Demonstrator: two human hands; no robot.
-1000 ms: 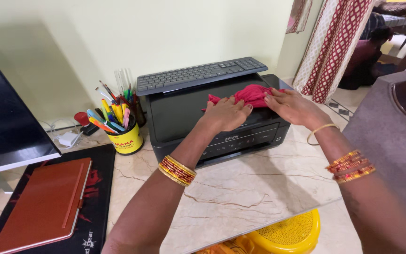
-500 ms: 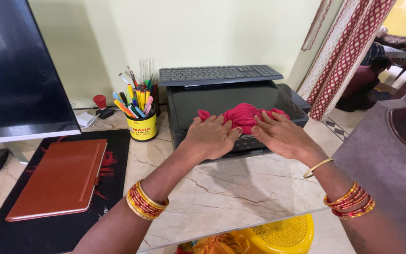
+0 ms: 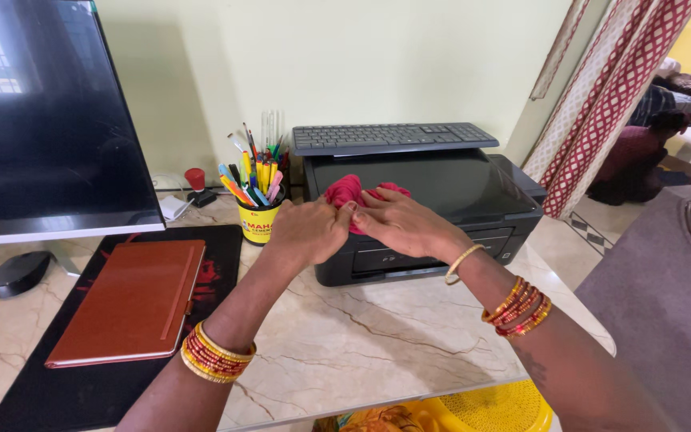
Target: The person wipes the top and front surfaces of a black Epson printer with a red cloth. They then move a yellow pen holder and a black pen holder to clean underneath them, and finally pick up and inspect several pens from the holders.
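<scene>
Red cloth (image 3: pixel 355 194) sits bunched on the black printer's (image 3: pixel 433 210) front left lid, near the tabletop's (image 3: pixel 345 344) back edge. I see my left hand (image 3: pixel 309 232) pinching it and my right hand (image 3: pixel 401 226) pressing flat, fingers spread, steadying it.

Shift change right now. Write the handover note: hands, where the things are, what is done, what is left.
Left hand: on the red cloth, bunching it at the front left corner of the black printer.
Right hand: flat on the same cloth, fingers spread, beside the left hand.
Things: the printer sits on the marble desk; a grey keyboard lies across its back edge. A yellow pen cup stands just left of it.
Done: the cloth is on the printer lid; which parts are already wiped cannot be told.
Left: probably the right side of the lid and the front panel.
</scene>
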